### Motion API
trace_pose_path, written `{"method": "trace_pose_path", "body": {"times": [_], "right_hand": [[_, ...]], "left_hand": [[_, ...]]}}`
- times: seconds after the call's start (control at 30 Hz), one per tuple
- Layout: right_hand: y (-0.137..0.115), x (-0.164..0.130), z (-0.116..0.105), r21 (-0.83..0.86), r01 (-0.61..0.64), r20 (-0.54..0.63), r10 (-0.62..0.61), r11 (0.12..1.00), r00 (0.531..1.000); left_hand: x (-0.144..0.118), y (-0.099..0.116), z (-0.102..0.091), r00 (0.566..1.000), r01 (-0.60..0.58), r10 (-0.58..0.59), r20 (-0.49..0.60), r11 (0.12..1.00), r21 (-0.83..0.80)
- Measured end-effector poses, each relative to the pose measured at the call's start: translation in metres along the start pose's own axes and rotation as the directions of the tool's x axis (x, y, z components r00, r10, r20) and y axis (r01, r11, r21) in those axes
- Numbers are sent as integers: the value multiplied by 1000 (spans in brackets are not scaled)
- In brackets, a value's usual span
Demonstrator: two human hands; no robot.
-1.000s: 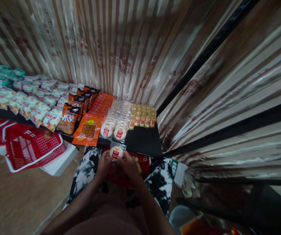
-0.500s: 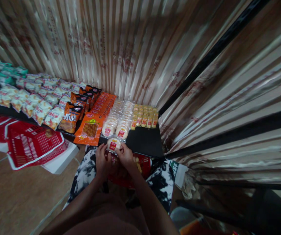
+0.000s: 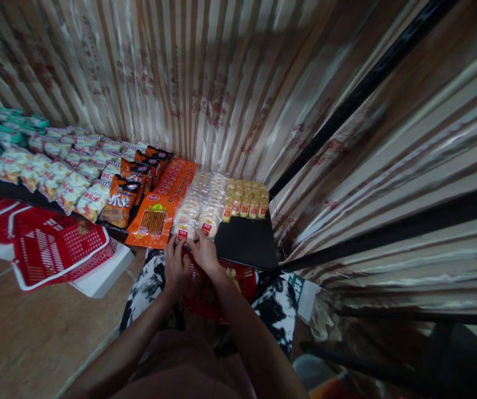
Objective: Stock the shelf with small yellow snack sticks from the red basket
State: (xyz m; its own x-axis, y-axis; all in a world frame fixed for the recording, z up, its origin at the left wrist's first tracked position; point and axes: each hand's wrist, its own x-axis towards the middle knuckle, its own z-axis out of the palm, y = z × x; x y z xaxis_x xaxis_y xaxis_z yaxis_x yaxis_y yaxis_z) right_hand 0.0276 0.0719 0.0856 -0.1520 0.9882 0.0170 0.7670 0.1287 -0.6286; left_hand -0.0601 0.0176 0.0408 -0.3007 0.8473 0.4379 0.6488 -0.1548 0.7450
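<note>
Striped curtains back the black shelf (image 3: 244, 244) of snack packs. Both my left hand (image 3: 175, 265) and right hand (image 3: 203, 252) pinch a round wrapped cake (image 3: 185, 231) at the shelf's front edge, fingers nearly closed, just beside the orange packet (image 3: 152, 221).

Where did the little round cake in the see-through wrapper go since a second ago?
Both hands, left hand and right hand, carried the wrapped cake forward from the lap onto the front of the cake row on the black shelf, fingers still on it. The orange packets and red basket stayed put.
</note>
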Motion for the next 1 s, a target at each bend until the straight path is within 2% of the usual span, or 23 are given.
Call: {"method": "trace_pose_path", "body": {"times": [0.37,0.57,0.73,0.87,1.0], "right_hand": [[-3,15,12,-15,40,-15,-40,999,999],[1,13,20,124,77,-113,-63,989,992],[3,7,23,241,102,-149,-67,965,986],[5,2,23,237,128,-207,-78,963,975],[8,-3,18,139,143,-317,-93,980,944]], "left_hand": [[13,-11,7,1000,-3,3,30,1000,-18],[14,-14,11,999,18,-17,47,1000,-18],[15,-13,13,998,42,-40,57,999,-23],[15,-12,13,998,39,-38,54,999,-16],[16,-11,13,998,31,-31,62,1000,-4]]}}
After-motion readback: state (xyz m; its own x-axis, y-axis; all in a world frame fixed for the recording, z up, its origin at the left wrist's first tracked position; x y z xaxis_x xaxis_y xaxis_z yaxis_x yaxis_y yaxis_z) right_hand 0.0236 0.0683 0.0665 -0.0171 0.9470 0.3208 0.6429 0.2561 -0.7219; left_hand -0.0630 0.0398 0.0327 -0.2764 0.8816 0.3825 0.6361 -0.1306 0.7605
